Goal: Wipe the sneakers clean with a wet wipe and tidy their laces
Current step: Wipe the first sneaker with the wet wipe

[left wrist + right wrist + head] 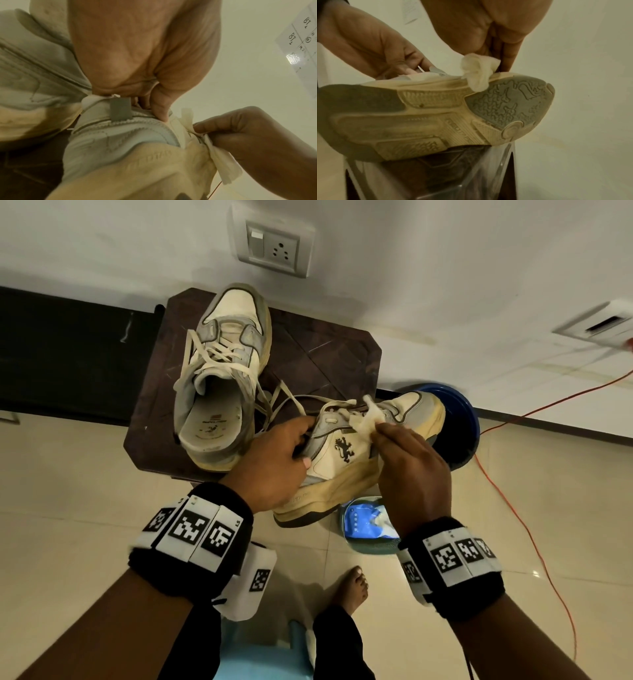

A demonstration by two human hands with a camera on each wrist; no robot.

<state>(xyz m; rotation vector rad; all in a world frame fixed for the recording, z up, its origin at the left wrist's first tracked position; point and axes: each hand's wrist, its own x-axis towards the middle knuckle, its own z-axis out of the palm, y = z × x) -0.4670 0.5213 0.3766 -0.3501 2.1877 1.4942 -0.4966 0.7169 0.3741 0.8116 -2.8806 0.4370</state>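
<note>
Two cream and grey sneakers are in view. One sneaker [219,378] stands upright on the dark stool [325,350], its laces loose. My left hand [274,453] grips the other sneaker [346,460] by the collar at its heel [120,129], tilted on its side over the stool's edge, with the sole [436,115] filling the right wrist view. My right hand [407,457] pinches a crumpled wet wipe [366,421] against that sneaker's upper, near the lace eyelets. The wipe [476,73] hangs over the sole edge, and the wipe [221,161] trails below my right fingers.
A blue basin [459,433] sits on the floor behind the held sneaker. A pack of wet wipes [366,525] lies on the floor below it. An orange cable [527,529] runs across the tiles at right. My bare foot [352,587] is below, and a wall socket [274,244] above.
</note>
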